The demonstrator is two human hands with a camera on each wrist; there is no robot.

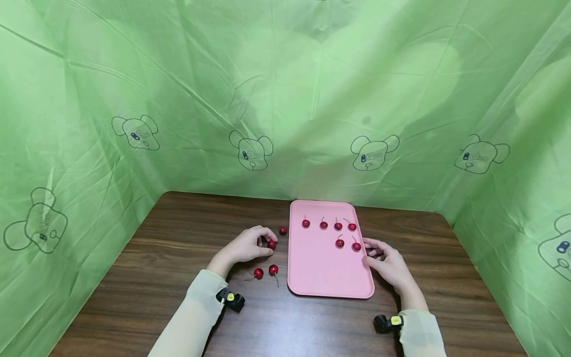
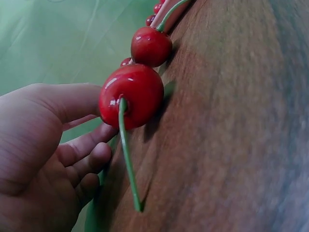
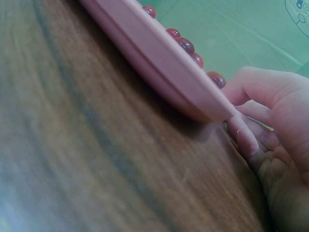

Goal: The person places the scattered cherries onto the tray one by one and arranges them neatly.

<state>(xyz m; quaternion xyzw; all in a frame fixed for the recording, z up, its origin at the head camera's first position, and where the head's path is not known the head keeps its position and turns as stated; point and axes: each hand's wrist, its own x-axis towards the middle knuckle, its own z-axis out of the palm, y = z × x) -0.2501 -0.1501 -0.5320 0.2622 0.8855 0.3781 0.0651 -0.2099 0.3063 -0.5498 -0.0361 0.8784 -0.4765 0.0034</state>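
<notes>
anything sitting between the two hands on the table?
Yes. In the head view, the pink tray lies between the left hand and the right hand, with six cherries on it; nearest the right hand is one cherry.

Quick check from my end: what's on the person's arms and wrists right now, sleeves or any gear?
Both arms wear long, pale cream sleeves: left sleeve, right sleeve. At each cuff sits a small black device with a yellow-green spot, one at the left wrist and one at the right wrist. The left hand and right hand are bare, with no gloves or rings visible.
</notes>
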